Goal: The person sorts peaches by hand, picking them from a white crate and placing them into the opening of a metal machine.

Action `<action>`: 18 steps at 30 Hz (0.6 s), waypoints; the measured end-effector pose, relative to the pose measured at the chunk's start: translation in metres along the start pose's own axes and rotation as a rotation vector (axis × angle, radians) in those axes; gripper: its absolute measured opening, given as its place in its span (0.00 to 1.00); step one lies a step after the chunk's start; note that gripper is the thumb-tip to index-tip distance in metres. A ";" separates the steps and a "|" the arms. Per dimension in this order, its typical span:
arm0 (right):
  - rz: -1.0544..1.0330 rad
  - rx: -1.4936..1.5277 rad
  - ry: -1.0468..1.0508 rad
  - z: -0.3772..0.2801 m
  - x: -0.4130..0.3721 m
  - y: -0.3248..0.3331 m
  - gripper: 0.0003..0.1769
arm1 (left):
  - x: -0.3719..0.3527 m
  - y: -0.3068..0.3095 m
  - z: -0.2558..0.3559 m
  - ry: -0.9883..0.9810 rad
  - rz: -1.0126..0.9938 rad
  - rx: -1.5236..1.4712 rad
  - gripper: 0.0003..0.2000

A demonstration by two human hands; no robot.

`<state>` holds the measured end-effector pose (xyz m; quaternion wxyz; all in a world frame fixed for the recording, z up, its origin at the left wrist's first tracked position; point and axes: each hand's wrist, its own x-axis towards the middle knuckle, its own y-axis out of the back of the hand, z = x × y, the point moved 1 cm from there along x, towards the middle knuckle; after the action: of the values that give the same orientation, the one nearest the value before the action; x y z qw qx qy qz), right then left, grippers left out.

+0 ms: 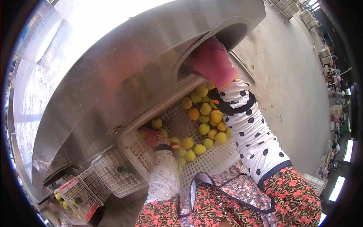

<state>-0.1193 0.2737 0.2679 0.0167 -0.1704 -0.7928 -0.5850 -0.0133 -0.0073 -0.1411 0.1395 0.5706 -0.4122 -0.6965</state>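
Round, yellow-to-orange fruits [204, 129] lie beside the fingers of your outstretched left hand [153, 137]; your right hand [214, 62] reaches into the metal opening [235, 34]. I can't tell whether either hand's fingers hold any.

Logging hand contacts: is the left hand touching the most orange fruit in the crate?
Apart. The head view plainly shows a stretch of perforated crate floor between the left hand and the most orange fruit.
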 end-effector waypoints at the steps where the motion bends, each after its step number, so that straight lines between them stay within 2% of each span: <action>1: 0.112 0.109 -0.001 0.004 0.001 0.001 0.32 | -0.030 0.015 0.012 0.180 0.117 -0.409 0.49; 2: 0.217 0.232 0.029 0.006 -0.003 0.006 0.28 | -0.048 0.023 0.021 0.255 0.147 -0.596 0.47; 4: 0.409 0.634 -0.034 0.003 -0.042 0.021 0.21 | -0.079 0.041 0.030 0.178 0.213 -0.672 0.42; 5: 0.409 0.754 -0.076 0.004 -0.064 0.021 0.18 | -0.094 0.049 0.033 0.123 0.189 -0.716 0.40; 7: 0.178 0.704 0.013 0.027 -0.108 -0.007 0.16 | -0.119 0.060 0.020 -0.176 0.056 -0.794 0.43; 8: -0.077 0.534 0.009 0.031 -0.125 -0.016 0.17 | -0.127 0.060 0.019 -0.327 -0.010 -0.834 0.44; 9: -0.275 0.539 -0.036 0.043 -0.142 -0.050 0.17 | -0.126 0.052 0.018 -0.374 -0.012 -0.747 0.43; 11: -0.506 0.171 0.081 0.066 -0.159 -0.117 0.19 | -0.115 0.038 0.009 -0.463 0.000 -0.551 0.44; 14: -0.558 -0.157 0.010 0.074 -0.156 -0.210 0.22 | -0.138 0.032 0.003 -0.715 -0.107 -0.742 0.45; 16: -0.591 -0.365 -0.002 0.077 -0.157 -0.280 0.23 | -0.140 0.010 0.004 -0.768 0.097 -0.344 0.43; 17: -0.600 -0.472 0.001 0.078 -0.155 -0.300 0.23 | -0.130 0.000 0.009 -0.797 0.162 -0.273 0.42; 18: -0.593 -0.398 0.011 0.073 -0.150 -0.294 0.23 | -0.120 -0.010 0.013 -0.821 0.230 -0.202 0.41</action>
<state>-0.0501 0.2286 -0.0599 -0.1829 0.0704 -0.6782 -0.7083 0.0148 0.0841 -0.0672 0.0960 0.1801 -0.4241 -0.8823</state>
